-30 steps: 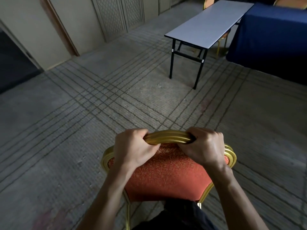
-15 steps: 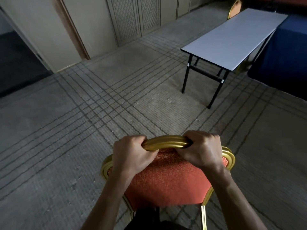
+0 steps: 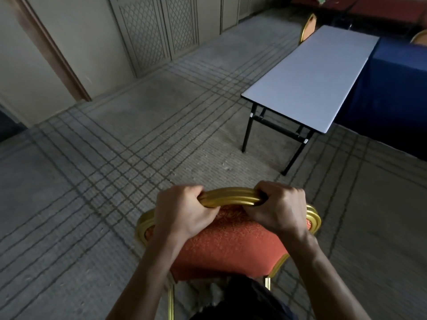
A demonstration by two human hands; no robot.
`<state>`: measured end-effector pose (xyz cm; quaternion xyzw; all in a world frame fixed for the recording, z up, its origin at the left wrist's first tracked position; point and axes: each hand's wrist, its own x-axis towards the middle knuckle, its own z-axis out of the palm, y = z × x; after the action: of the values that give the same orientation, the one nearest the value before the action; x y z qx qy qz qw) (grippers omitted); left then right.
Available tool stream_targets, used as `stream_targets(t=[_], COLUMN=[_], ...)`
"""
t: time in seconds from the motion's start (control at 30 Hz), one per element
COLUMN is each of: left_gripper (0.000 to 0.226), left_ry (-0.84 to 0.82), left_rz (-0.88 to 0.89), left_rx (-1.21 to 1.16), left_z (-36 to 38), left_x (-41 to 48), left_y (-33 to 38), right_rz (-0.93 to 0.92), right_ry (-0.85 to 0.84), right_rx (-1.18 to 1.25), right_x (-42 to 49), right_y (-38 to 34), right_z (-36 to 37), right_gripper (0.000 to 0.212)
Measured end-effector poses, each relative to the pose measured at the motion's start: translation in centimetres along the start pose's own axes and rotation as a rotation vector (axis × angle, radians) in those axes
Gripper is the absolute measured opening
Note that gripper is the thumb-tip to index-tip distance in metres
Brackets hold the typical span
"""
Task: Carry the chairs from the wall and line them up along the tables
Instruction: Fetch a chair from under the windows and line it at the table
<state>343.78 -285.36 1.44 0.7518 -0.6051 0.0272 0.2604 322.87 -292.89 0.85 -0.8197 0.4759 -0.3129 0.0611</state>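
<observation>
Both hands are on the chair (image 3: 231, 245): left hand (image 3: 182, 211) and right hand (image 3: 280, 209) are side by side, fingers (image 3: 268, 187) clenched around its gold top rail (image 3: 228, 197). The red padded back sits just below the fingers. Ahead of them, off to the right and well apart, stands the grey worktop (image 3: 309, 79), with a blue-draped table (image 3: 397, 93) just beside it.

Both hands grip the gold top rail of a chair (image 3: 231, 245) with a red padded back — the left hand (image 3: 182, 212) and the right hand (image 3: 280, 210) curled over it side by side. Ahead and to the right stands a grey folding table (image 3: 309, 82) on black legs, with a blue-draped table (image 3: 392, 88) just beside its far long edge. Another gold-framed chair (image 3: 308, 26) shows at the table's far end. Grey carpet (image 3: 92, 169) with dark crossing lines covers the floor.
</observation>
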Motion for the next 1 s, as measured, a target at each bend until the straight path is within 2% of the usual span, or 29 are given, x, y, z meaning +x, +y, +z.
stream_targets(t=[0.23, 0.5, 0.8, 0.97, 1.0], left_gripper=[0.046, 0.05, 0.044, 0.05, 0.051], left_ry=[0.02, 0.059, 0.11, 0.062, 0.053], left_rz=[-0.005, -0.075, -0.088, -0.125, -0.115], left_rx=[0.033, 0.089, -0.043, -0.08, -0.073], left_z=[5.9, 9.7, 14.3, 18.3, 19.3], left_x=[15.1, 31.2, 49.4, 57.3, 61.1], left_y=[-4.6, -8.7, -16.0, -20.7, -22.5], right_rz=[-0.021, -0.064, -0.147, -0.138, -0.119], right_ry=[0.011, -0.081, -0.042, -0.078, -0.067], right_rx=[0.05, 0.077, 0.092, 0.076, 0.052], right_x=[14.2, 31.8, 50.4, 58.2, 61.5], right_y=[4.2, 7.7, 9.5, 10.4, 10.4], right_z=[9.1, 16.2, 25.3, 30.8, 32.7], right_gripper=[0.028, 0.029, 0.031, 0.029, 0.028])
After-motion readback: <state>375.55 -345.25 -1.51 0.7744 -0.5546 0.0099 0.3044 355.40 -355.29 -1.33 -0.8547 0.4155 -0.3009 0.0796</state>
